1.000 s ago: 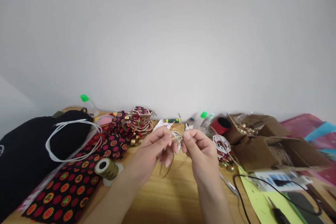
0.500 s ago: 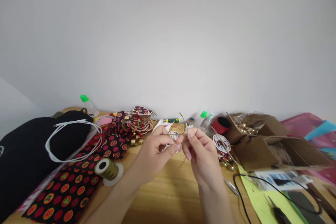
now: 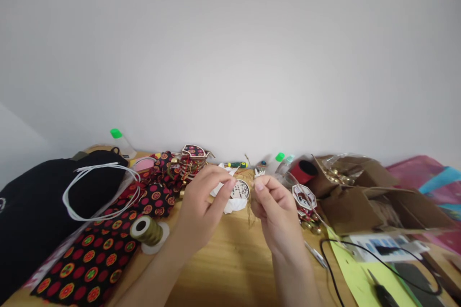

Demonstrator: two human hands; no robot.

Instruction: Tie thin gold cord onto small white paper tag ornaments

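Observation:
My right hand [image 3: 277, 208] pinches a thin brownish cord [image 3: 249, 208] between thumb and forefinger; loose strands of it hang below and one end sticks up above. My left hand [image 3: 207, 201] is a short way to the left, thumb tip against the fingertips. Whether a strand runs between its fingers is too fine to tell. Behind the gap between the hands lies a round white disc with dark line drawing and writing [image 3: 240, 189], on crumpled white paper [image 3: 236, 206].
On the left are an olive thread spool [image 3: 149, 231], dotted fabric [image 3: 90, 254], a white cord coil [image 3: 66, 196] and a black bag [image 3: 32, 211]. On the right stand cardboard boxes [image 3: 349, 211], an octagonal bear charm [image 3: 304, 197], a black cable [image 3: 333, 278] and a dark-handled pointed tool [image 3: 385, 295].
My left hand has moved left, away from the right one, and a gap has opened between them. The round disc now shows more. My right hand has barely moved.

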